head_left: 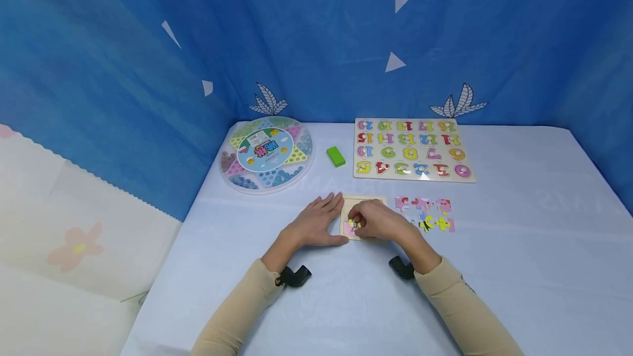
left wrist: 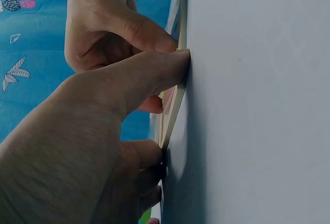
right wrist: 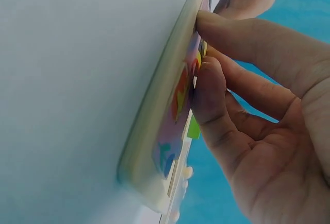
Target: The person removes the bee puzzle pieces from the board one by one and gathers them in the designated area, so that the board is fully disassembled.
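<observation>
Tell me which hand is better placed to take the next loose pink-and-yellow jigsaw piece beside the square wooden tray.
Probably the right hand, once free: it is nearer the loose pieces, right of the tray. The left hand is farther, on the tray's left edge.

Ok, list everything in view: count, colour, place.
Round game board: 1, multicoloured, table's far left
Small block: 1, green, between both boards
Number board: 1, cream, multicoloured numbers, far centre-right
Tray: 1, pale wood, between hands
Tray pieces: count unclear, pink and yellow, inside tray
Loose pieces: at least five, pink, yellow, blue, right of tray
Table: 1, whitish, underneath
Curtain: count unclear, blue and cream, behind, left
Wrist devices: 2, black, one per wrist
Sleeves: 2, beige, on forearms
Left grip: 1, bare hand, at tray's left edge
Right grip: 1, bare hand, over tray pieces
</observation>
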Demonstrator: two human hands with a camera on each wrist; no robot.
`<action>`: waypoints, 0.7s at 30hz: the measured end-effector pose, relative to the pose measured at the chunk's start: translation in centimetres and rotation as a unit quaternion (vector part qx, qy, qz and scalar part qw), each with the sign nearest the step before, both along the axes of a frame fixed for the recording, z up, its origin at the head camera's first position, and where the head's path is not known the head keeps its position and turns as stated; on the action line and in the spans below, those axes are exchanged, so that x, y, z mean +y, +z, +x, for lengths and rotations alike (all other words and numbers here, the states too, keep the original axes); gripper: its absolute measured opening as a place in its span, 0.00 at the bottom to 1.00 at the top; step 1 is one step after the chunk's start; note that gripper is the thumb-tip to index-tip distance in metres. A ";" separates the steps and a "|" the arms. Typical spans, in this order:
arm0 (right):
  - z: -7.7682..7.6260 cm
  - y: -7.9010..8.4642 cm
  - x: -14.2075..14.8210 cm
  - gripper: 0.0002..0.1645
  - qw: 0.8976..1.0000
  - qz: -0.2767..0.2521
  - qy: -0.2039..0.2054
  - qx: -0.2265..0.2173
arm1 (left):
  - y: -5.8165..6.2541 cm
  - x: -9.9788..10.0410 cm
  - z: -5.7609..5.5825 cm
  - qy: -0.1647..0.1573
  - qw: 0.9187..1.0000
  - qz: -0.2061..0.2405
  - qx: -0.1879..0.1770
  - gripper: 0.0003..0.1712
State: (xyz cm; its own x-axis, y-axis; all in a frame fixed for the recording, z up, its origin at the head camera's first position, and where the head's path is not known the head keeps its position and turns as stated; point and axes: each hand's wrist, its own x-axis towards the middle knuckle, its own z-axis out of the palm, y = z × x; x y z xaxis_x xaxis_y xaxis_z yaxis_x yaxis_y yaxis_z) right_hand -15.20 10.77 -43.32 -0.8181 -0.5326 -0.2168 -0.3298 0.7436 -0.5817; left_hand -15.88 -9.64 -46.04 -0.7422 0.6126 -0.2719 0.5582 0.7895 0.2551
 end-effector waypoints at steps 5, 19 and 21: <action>0.1 0.2 -0.1 0.17 1.000 0.004 0.006 0.019 | 0.1 0.0 -0.1 0.000 1.000 0.002 0.002 0.58; 0.3 0.3 -0.1 0.20 1.000 0.007 0.005 0.028 | 0.0 0.1 0.0 0.003 1.000 0.007 0.001 0.57; 0.3 0.2 -0.1 0.21 1.000 0.007 0.007 0.028 | 0.0 0.1 0.0 0.003 1.000 0.005 -0.001 0.57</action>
State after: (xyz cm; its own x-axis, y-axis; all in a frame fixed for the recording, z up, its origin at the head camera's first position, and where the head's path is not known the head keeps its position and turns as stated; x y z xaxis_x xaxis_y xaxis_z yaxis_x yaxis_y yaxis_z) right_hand -14.94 10.63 -43.12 -0.8215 -0.5418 -0.1779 -0.3727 0.7462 -0.5517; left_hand -15.86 -9.57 -46.04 -0.7451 0.6113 -0.2668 0.5535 0.7899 0.2642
